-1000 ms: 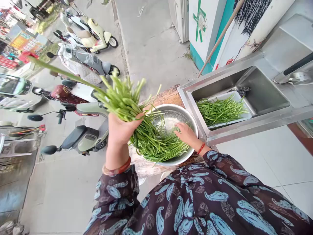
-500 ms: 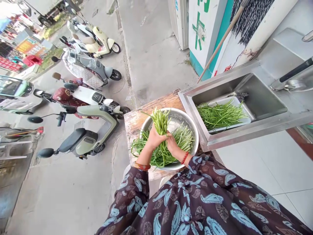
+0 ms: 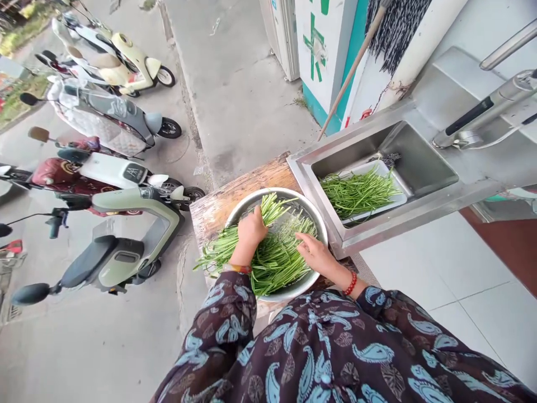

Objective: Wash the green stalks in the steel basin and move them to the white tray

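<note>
A wide metal basin (image 3: 322, 219) full of long green chives (image 3: 277, 263) rests on a wooden board (image 3: 268, 168). My left hand (image 3: 251, 228) is wrapped round a bunch of chives (image 3: 271, 208), whose pale cut ends point up and right while the leafy ends trail over the basin's left rim. Over the basin's right side, my right hand (image 3: 315, 253) has its fingers stretched out and apart, close to the loose pale stems (image 3: 296, 228). Whether its fingertips touch them I cannot tell.
Right of the basin, a steel sink (image 3: 361, 239) holds a white tray (image 3: 401, 196) of more chives. A faucet (image 3: 478, 120) stands at its far side. A mop (image 3: 356, 61) leans against the wall, and several scooters (image 3: 138, 224) stand to the left.
My hands have come apart: the right released the bunch and moved right. The left lowered the bunch toward the basin's left side, tilting it over. The view has shifted slightly right.
</note>
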A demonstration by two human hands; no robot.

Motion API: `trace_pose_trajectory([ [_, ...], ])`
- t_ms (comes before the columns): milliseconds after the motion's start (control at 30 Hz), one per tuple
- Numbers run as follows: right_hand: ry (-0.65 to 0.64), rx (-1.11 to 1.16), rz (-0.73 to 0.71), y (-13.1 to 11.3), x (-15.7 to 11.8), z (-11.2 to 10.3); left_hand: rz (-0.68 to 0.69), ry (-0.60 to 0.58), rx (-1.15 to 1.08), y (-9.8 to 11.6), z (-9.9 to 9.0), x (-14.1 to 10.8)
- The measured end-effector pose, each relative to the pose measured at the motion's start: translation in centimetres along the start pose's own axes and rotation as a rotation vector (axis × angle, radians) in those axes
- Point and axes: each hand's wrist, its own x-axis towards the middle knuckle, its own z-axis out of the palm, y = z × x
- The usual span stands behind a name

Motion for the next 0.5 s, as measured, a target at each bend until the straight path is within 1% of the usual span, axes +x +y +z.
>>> trace_pose_trajectory([
  [67,-0.002,-0.068,-0.022,0.8,-0.8,-0.3,0.031,-0.085,0.099,-0.2,3.6,1.3],
  [133,-0.024,-0.128,-0.058,0.9,-1.2,-0.4,0.082,-0.162,0.143,0.0,6.3,2.0],
  [200,-0.05,-0.203,-0.086,0.7,-1.3,-0.3,0.111,-0.224,0.153,0.5,7.8,2.3],
  [233,-0.061,-0.243,-0.098,0.6,-1.4,-0.3,0.109,-0.248,0.147,0.7,8.1,2.4],
  [300,-0.081,-0.309,-0.127,0.7,-1.4,-0.3,0.078,-0.295,0.125,1.0,7.6,2.4],
  [367,-0.101,-0.332,-0.169,1.0,-1.6,-0.3,0.056,-0.323,0.104,1.2,5.9,2.0],
  [433,-0.101,-0.307,-0.214,1.4,-1.8,-0.5,0.049,-0.291,0.088,1.4,3.2,1.0],
  [500,-0.077,-0.231,-0.24,1.9,-1.8,-0.7,0.049,-0.175,0.044,1.6,-0.1,-0.5],
])
